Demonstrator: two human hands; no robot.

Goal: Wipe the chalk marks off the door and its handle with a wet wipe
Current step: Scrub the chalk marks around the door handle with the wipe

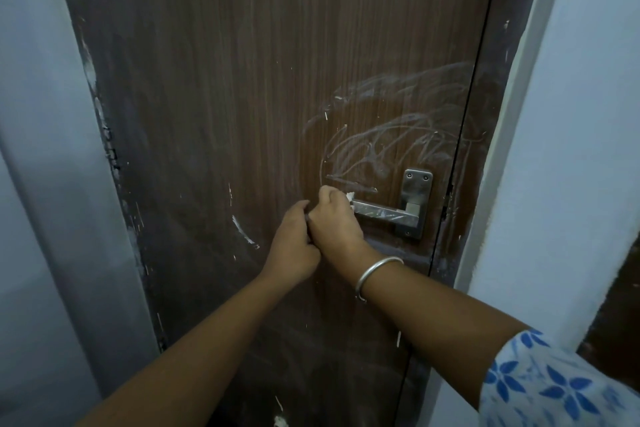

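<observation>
A brown wooden door (pixel 263 87) carries white chalk scribbles (pixel 391 135) above its metal lever handle (pixel 384 213), and a chalk arc (pixel 244 230) lower left. My right hand (pixel 334 220), with a silver bangle on the wrist, grips a white wet wipe (pixel 349 198) wrapped on the lever's left part. My left hand (pixel 294 241) sits right against it with fingers curled round the lever's free end; only a dark bit shows between the two hands. The handle's backplate (pixel 417 184) is uncovered.
A pale blue wall (pixel 38 149) borders the door on the left, and a white door frame (pixel 519 135) with more wall stands on the right. White paint flecks dot the door's lower part (pixel 280 421).
</observation>
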